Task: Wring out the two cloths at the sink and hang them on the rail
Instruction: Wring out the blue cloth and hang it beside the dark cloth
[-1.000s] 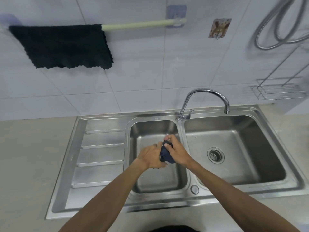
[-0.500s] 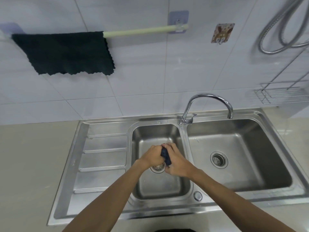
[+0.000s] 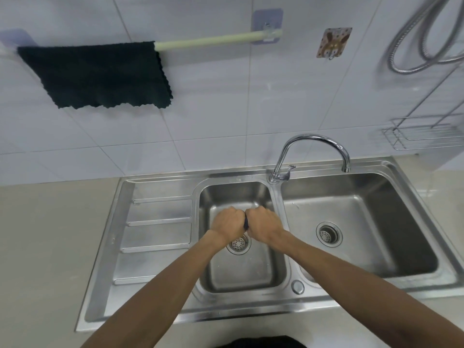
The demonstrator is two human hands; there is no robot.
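A dark green cloth [image 3: 100, 75] hangs spread over the left part of the pale rail [image 3: 206, 41] on the tiled wall. Over the small left basin of the steel sink [image 3: 241, 270], my left hand [image 3: 228, 223] and my right hand [image 3: 263, 223] are both closed into fists, knuckle to knuckle, around a dark blue cloth [image 3: 245, 222]. Only a thin sliver of that cloth shows between the fists; the rest is hidden inside them. The fists hover just above the basin's drain [image 3: 238, 243].
A curved tap [image 3: 313, 144] stands behind the divider, spout over the large right basin [image 3: 364, 222]. The ribbed drainboard [image 3: 155, 222] lies left of the basins. A wire rack [image 3: 424, 136] and shower hose [image 3: 414, 46] sit at the right wall; a hook [image 3: 332, 43] is beside the rail.
The blue cloth, a visible bundle between my hands a second ago, is now squeezed almost out of sight as both fists turned and closed tight together. The view tilted downward slightly.
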